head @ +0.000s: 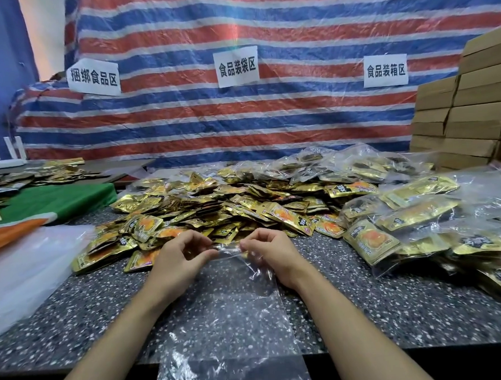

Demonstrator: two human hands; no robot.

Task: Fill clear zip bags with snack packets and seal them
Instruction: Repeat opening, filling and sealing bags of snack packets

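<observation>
An empty clear zip bag [229,333] lies flat on the speckled table, its lower end hanging over the front edge. My left hand [178,261] pinches the bag's top edge at its left corner. My right hand [270,253] pinches the same edge at the right corner. Just beyond my hands spreads a large heap of gold snack packets [214,204] with orange pictures. Filled clear bags [423,222] of packets are piled to the right.
A stack of empty clear bags [26,270] lies at the left, beside green and orange cloth [54,200]. More packets [20,176] sit at the far left. Brown cardboard boxes [475,108] are stacked at the back right. A striped tarp with paper signs hangs behind.
</observation>
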